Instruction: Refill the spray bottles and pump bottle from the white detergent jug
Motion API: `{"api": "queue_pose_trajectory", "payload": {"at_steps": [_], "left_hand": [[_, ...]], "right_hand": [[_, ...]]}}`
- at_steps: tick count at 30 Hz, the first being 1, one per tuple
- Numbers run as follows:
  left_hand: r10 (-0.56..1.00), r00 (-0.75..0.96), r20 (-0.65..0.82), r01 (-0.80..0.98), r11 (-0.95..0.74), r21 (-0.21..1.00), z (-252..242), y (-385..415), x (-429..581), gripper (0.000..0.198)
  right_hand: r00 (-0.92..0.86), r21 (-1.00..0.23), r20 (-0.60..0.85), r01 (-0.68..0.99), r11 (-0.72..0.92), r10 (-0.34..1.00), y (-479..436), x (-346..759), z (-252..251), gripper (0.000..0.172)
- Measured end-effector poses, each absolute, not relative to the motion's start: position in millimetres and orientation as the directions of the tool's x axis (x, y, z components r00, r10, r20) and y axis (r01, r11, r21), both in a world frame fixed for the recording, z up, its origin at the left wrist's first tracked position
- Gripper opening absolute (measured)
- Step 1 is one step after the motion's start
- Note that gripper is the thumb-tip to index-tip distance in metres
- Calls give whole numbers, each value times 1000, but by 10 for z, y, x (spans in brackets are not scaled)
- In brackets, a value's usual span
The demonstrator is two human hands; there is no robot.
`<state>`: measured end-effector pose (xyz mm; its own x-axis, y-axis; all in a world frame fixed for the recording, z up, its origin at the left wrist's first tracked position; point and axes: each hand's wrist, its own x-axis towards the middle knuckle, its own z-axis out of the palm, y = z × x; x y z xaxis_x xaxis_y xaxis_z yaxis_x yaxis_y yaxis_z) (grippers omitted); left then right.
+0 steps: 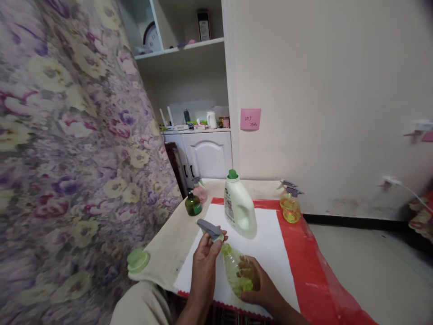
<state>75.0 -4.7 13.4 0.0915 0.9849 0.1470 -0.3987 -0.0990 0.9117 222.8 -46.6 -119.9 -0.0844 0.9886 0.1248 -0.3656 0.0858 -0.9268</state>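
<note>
My left hand (207,257) is closed around a grey spray nozzle (209,229), held up over the white sheet. Just to its right, my right hand (259,280) wraps round a see-through yellow-green spray bottle (233,266), tilted with its open neck near the nozzle. Nozzle and bottle look apart, though the gap at the neck is small. Behind both hands stands a large pale green jug (239,207) with a handle and a green mouth; its cap is off or not visible.
A green cap (138,260) lies at the table's left corner. A dark green pump bottle (193,205) and a pink spray bottle (200,192) stand back left. Yellow spray bottles (291,210) stand at the right. White paper (270,253) covers red cloth (304,271).
</note>
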Motion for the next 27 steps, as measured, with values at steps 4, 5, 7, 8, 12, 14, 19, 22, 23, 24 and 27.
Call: {"api": "queue_pose_trajectory", "payload": {"at_steps": [4,5,7,8,12,14,19,22,23,24,27], "left_hand": [[981,83,173,-377,-130,917,226,-32,664,35],[980,80,180,-380,-137,915,253,-33,648,36],[977,85,194,-382,-148,912,307,-44,620,37],[976,91,199,-381,-151,912,331,-54,608,37],[970,93,227,-363,-179,914,397,-112,563,36],[966,80,245,-361,-201,911,420,-136,543,35],[968,38,248,-361,-218,907,449,-146,513,34],[968,54,247,-317,-217,923,439,-137,497,34],[966,65,249,-300,-219,929,435,-134,491,33],[965,81,250,-283,-219,934,432,-131,487,33],[963,119,241,-262,-204,943,429,-125,478,33]], "right_hand": [[-102,-943,102,-327,64,990,-442,2262,-1252,100],[-102,-947,100,-314,64,990,-445,2269,-1250,99],[-101,-953,100,-297,66,990,-458,2278,-1235,98],[-101,-954,99,-294,65,990,-466,2280,-1224,98],[-94,-956,94,-285,63,991,-484,2283,-1196,96],[-89,-957,96,-282,67,991,-488,2282,-1194,95],[-89,-957,89,-283,61,992,-509,2275,-1166,94],[-79,-959,83,-279,58,993,-527,2272,-1118,94],[-78,-959,85,-276,60,993,-531,2273,-1106,93],[-79,-960,90,-274,65,993,-534,2274,-1099,91],[-67,-962,92,-265,71,993,-533,2281,-1122,91]]}}
